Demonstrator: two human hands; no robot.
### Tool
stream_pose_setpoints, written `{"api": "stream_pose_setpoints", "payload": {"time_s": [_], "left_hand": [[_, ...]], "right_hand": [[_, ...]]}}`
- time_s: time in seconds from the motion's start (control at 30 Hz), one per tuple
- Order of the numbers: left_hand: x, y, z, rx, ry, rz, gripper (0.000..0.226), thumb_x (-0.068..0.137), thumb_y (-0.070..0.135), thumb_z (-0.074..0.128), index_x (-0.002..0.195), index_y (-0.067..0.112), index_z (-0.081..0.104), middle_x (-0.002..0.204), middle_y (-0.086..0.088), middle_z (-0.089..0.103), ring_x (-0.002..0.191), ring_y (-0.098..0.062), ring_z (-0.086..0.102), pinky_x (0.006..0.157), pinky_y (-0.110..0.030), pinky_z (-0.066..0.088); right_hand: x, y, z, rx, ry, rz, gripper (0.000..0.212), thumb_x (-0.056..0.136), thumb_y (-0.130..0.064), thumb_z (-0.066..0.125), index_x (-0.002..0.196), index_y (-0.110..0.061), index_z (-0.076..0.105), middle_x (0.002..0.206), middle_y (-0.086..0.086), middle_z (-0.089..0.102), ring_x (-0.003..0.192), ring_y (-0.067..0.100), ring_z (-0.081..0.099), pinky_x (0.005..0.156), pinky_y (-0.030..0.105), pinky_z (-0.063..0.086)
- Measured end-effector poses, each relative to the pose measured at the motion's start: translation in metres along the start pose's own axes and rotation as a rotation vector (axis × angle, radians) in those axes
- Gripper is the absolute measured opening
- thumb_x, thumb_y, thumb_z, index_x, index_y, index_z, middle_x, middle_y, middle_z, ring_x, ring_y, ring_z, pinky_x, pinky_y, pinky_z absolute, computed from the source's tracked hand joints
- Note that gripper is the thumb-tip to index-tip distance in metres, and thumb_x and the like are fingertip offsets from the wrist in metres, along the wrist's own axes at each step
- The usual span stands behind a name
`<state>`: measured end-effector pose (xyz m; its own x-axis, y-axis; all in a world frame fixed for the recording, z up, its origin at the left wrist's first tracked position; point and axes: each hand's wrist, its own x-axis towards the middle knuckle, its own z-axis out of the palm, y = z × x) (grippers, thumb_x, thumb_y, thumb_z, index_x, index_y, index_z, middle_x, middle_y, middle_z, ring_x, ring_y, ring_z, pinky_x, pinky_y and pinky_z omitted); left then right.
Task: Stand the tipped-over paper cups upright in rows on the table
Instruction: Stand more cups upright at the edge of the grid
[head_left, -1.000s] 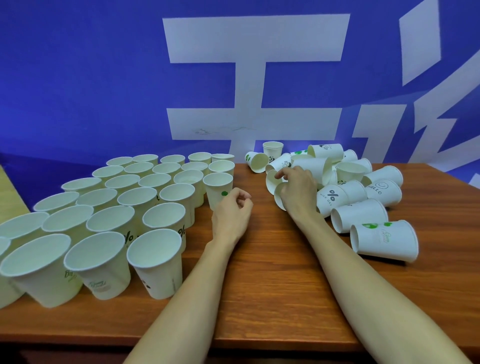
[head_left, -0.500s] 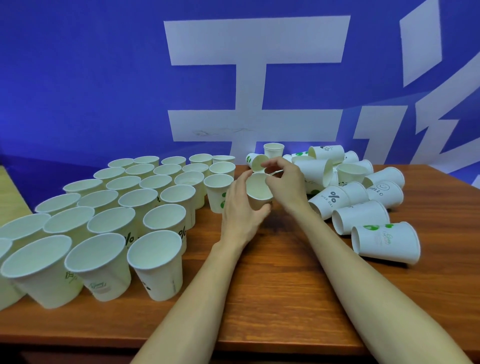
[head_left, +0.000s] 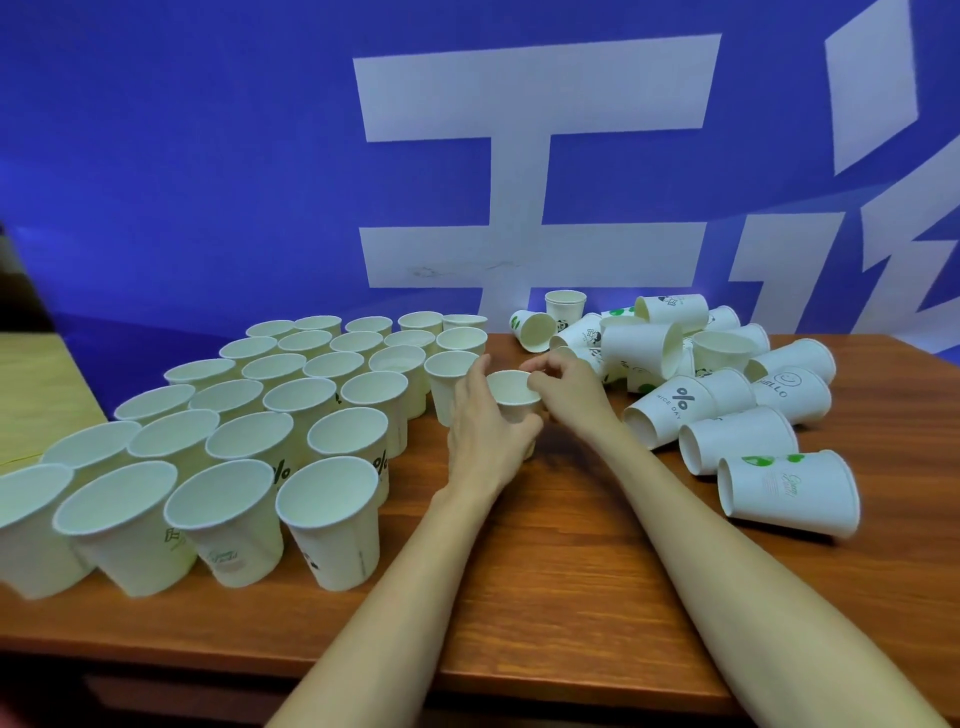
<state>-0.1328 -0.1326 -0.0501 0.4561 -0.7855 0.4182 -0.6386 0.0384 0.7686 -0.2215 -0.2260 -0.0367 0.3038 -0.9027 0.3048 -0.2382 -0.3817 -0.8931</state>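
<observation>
On my left, upright cups (head_left: 332, 514) stand in rows on the table (head_left: 545, 597). At the middle, my left hand (head_left: 488, 431) wraps around one cup (head_left: 514, 397), held upright just right of the rows, while my right hand (head_left: 569, 389) pinches its rim. On my right, tipped cups (head_left: 737, 447) lie in a loose pile.

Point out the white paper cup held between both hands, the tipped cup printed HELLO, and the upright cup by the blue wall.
Held white paper cup (head_left: 513, 388), head view, inner rim.
HELLO cup (head_left: 789, 391), head view, printed side.
Upright cup by the wall (head_left: 565, 310), head view, outer side.
</observation>
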Motion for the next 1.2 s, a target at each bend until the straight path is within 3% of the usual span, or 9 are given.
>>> {"api": "stream_pose_setpoints", "payload": {"time_s": [0.07,0.17,0.27,0.37,0.57,0.7,1.07,1.2], "left_hand": [[-0.002,0.002,-0.002,0.117,0.108,0.119,0.077,0.071,0.038,0.065,0.142,0.023,0.038,0.142,-0.001,0.040,0.129,-0.021,0.037,0.104,-0.037,0.037],[-0.005,0.007,-0.006,0.329,0.212,0.273,0.051,0.075,0.039,0.065,0.124,0.029,0.053,0.123,0.007,0.055,0.114,-0.017,0.046,0.092,-0.035,0.037],[-0.010,0.006,-0.014,0.414,0.147,0.286,0.025,0.083,0.032,0.061,0.108,0.034,0.061,0.094,0.010,0.068,0.094,-0.011,0.058,0.085,-0.032,0.031],[-0.012,0.004,-0.022,0.439,0.168,0.286,0.014,0.086,0.033,0.059,0.099,0.035,0.064,0.086,0.010,0.070,0.082,-0.009,0.059,0.081,-0.031,0.027],[-0.010,0.008,-0.037,0.596,0.153,0.167,0.029,0.091,0.035,0.056,0.119,0.031,0.059,0.102,0.003,0.072,0.099,-0.017,0.060,0.091,-0.033,0.030],[-0.005,0.003,-0.039,0.635,0.163,0.140,0.027,0.093,0.036,0.056,0.119,0.028,0.057,0.099,0.002,0.073,0.100,-0.018,0.062,0.093,-0.035,0.033],[0.006,-0.005,-0.037,0.677,0.179,0.088,0.026,0.093,0.033,0.054,0.119,0.028,0.056,0.098,0.000,0.072,0.097,-0.021,0.061,0.092,-0.038,0.032],[0.005,-0.007,-0.038,0.752,0.214,0.138,0.053,0.084,0.034,0.062,0.134,0.026,0.046,0.118,-0.001,0.064,0.109,-0.026,0.052,0.086,-0.039,0.034]], "right_hand": [[-0.001,-0.001,0.004,-0.001,-0.002,-0.033,0.018,0.085,-0.012,0.055,0.083,-0.023,0.068,0.106,0.002,0.061,0.086,0.013,0.060,0.065,0.020,0.043],[-0.004,-0.006,0.007,-0.008,-0.036,-0.052,0.020,0.093,-0.013,0.050,0.085,-0.018,0.068,0.084,-0.009,0.064,0.079,0.004,0.057,0.063,0.016,0.041],[-0.005,-0.004,0.007,0.017,-0.054,-0.018,0.027,0.094,-0.017,0.046,0.088,-0.012,0.071,0.080,-0.004,0.068,0.070,0.010,0.060,0.066,0.025,0.047],[-0.006,0.005,0.008,-0.019,-0.081,0.007,0.029,0.093,-0.020,0.043,0.085,-0.018,0.070,0.072,-0.002,0.067,0.068,0.014,0.060,0.071,0.035,0.053],[-0.011,0.017,0.012,-0.210,-0.185,0.019,0.030,0.095,-0.023,0.039,0.089,-0.024,0.068,0.072,-0.004,0.069,0.064,0.011,0.059,0.077,0.037,0.053],[-0.013,0.018,0.014,-0.264,-0.196,0.003,0.032,0.096,-0.027,0.036,0.089,-0.027,0.068,0.074,-0.003,0.070,0.067,0.010,0.061,0.074,0.034,0.052],[-0.015,0.022,0.014,-0.263,-0.165,0.014,0.034,0.096,-0.031,0.034,0.088,-0.028,0.067,0.073,-0.004,0.070,0.081,0.006,0.066,0.084,0.033,0.051],[-0.016,0.021,0.014,-0.271,-0.153,0.016,0.034,0.097,-0.031,0.034,0.086,-0.030,0.066,0.073,-0.004,0.069,0.082,0.010,0.065,0.083,0.034,0.051]]}}
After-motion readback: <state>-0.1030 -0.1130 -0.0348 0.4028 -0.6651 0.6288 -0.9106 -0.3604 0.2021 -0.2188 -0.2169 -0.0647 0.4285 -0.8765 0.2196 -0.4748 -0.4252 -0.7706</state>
